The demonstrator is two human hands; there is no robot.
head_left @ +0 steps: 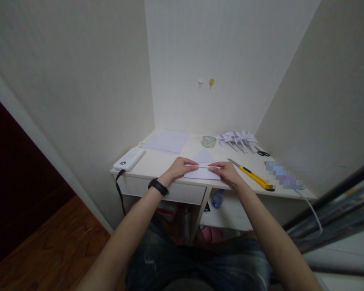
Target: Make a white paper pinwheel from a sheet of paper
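A partly folded sheet of white paper (202, 174) lies at the front edge of the white desk. My left hand (182, 167) pinches its upper fold from the left, thumb and fingers closed on the paper. From the right, my right hand (226, 171) grips the same fold between thumb and fingers. Behind the hands, a pointed paper part (204, 155) spreads on the desk; whether it belongs to the same sheet I cannot tell. To the right of my right hand rests a yellow utility knife (253, 177) with its blade out.
Loose white sheets (166, 141) lie at the back left, near a white power bank (129, 159) with a black cable. A roll of clear tape (208, 141), folded paper pieces (238, 140) and black scissors (263, 153) are at the back right. A phone-like item (283, 175), blurred, lies far right.
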